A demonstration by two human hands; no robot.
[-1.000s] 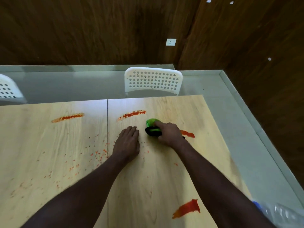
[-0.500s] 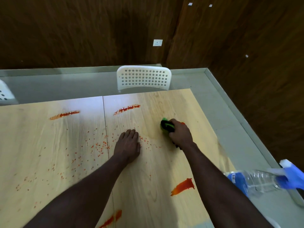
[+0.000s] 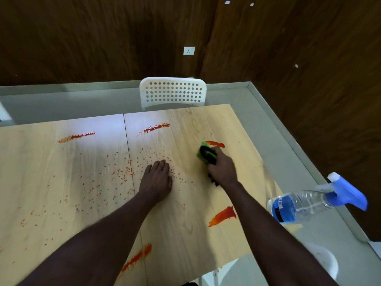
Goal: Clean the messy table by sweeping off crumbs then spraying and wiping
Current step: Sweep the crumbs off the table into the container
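crumbs (image 3: 121,178), small orange, unswept 9 o'clock of flat empty left hand (image 3: 157,179); red smears (image 3: 222,215) unwiped; right hand (image 3: 223,171) clutches green-black brush (image 3: 206,154).

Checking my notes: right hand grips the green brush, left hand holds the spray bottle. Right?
No: the head view shows the left hand resting flat on the table among crumbs, the spray bottle untouched at the right edge. The right hand does grip the green brush.
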